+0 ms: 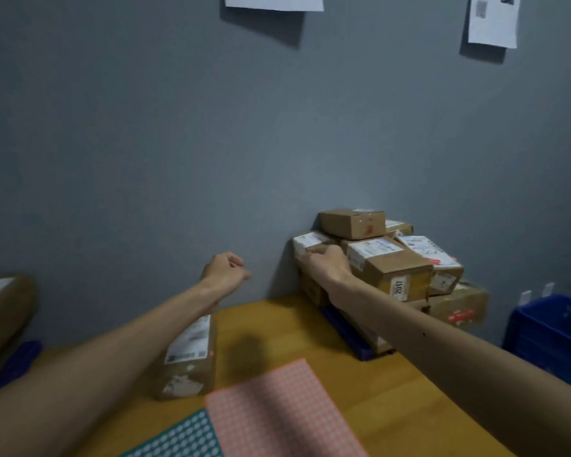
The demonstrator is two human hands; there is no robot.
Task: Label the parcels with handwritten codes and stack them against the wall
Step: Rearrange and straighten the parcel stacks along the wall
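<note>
Reaching forward, the right hand gripped a small parcel at the left end of the stack, its fingers curled over the parcel's near top edge. That parcel sat on lower boxes, close to the grey wall, with its white label facing up. Blur made it impossible to tell whether its back touched the wall. The rest of the stack rose to its right, with a brown box on top and a blue tray showing beneath the lowest boxes.

The left hand hovered above the table, just left of the stack, with its fingers closed into a loose fist. Nothing showed inside it.

The step in hand looked like seating this parcel against the wall. The wall lay straight beyond the right hand's knuckles, so any remaining push would run away from the person. The next parcel was probably the long parcel lying on the table, partly under the left forearm. Its long axis ran roughly from the person toward the wall, and the left hand was clearly nearer to it.

A pink sticker sheet and a teal sticker sheet lay at the near edge of the table. A blue crate stood at the far right.
</note>
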